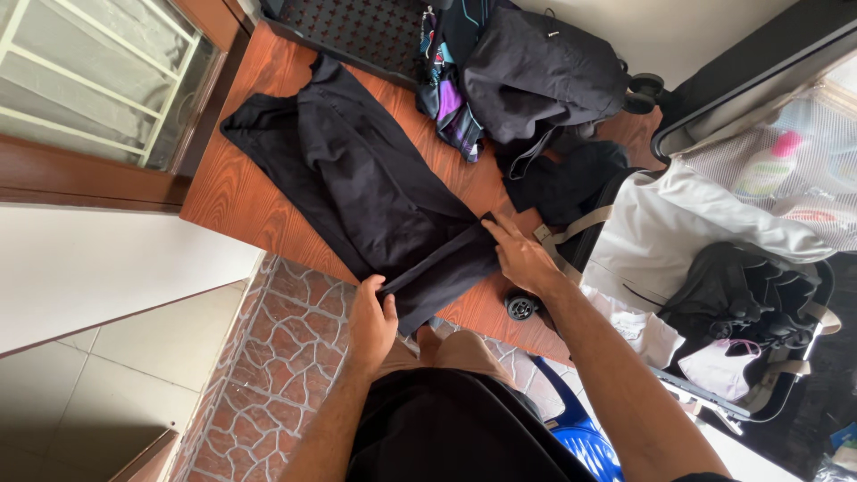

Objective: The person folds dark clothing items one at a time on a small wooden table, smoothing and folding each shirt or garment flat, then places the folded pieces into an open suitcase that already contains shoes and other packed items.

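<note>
Both hands are working the long black cloth garment (pixel 357 192), which is lying spread flat across the reddish-brown wooden floor (pixel 241 201), one end reaching up toward the dark patterned doormat (pixel 361 27) and the other end folded over right at the person's knees. The left hand (pixel 370 323) is gripping the near corner of that folded band, fingers curled tight around the fabric edge where it is hanging over the floor's lip, just above the reddish stone-pattern tiles (pixel 286 348). The right hand (pixel 520 256) is pressing on the far end of the same fold, fingertips pinching the black cloth at its edge, palm down, thumb tucked toward the crease. Between the two hands the folded strip is running taut and diagonal.

Just beside the right hand, a pale grey fabric bag (pixel 687 228) with a tan strap is sitting in the open dark suitcase (pixel 794 295), with black clothing bundled lower in it and a mesh pocket holding bottles higher up. A small black suitcase wheel (pixel 520 306) is showing just under the right wrist. Beyond the garment, a heap of black clothes with a purple-patterned piece (pixel 518 76) is piled near the wall. At the far left, a wood-framed glass door (pixel 98 89) is standing along the floor's edge.
</note>
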